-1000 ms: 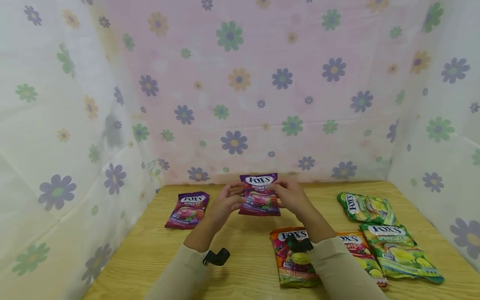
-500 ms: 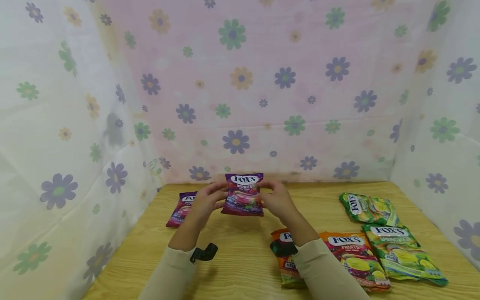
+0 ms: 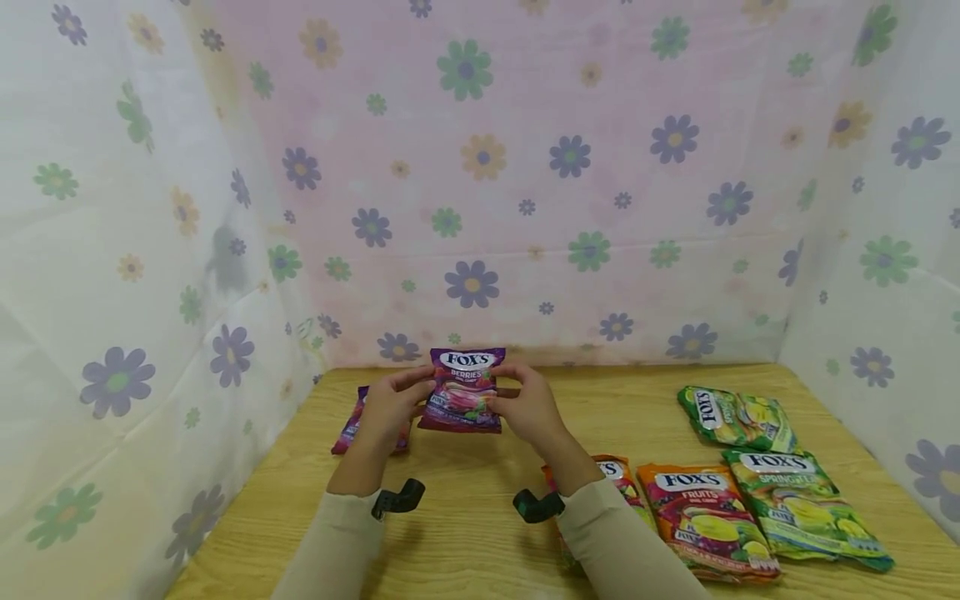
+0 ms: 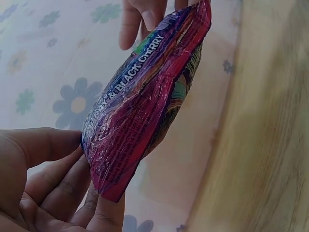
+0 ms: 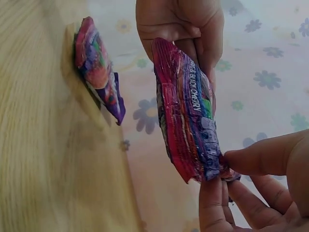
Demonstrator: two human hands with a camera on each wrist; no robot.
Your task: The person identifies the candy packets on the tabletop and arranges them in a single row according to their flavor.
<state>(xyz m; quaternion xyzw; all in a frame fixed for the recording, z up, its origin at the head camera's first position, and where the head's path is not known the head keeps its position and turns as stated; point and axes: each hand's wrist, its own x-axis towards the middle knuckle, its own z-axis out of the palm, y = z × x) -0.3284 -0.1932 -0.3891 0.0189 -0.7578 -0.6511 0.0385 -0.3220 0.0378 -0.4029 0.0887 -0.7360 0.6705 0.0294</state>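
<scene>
A purple Fox's Berries bag (image 3: 465,392) is held upright above the table between both hands. My left hand (image 3: 386,412) pinches its left edge, and my right hand (image 3: 534,410) pinches its right edge. In the left wrist view the bag (image 4: 140,96) is seen from its bottom seam, with the left thumb on the front and the fingers behind. The right wrist view shows the right hand (image 5: 270,179) pinching a lower corner of the bag (image 5: 186,116). A second purple bag (image 3: 348,429) lies on the table, partly hidden by my left hand and forearm.
On the right of the wooden table (image 3: 465,517) lie a red-orange Fruits bag (image 3: 705,521), a larger green bag (image 3: 810,508) and a smaller green bag (image 3: 738,418). Another orange bag (image 3: 628,479) is partly under my right forearm. Flowered sheets (image 3: 525,167) stand behind and at the sides.
Both hands have moved left with the held purple bag, which now stands nearer the second purple bag. The Fruits bag has come out from behind the right forearm.
</scene>
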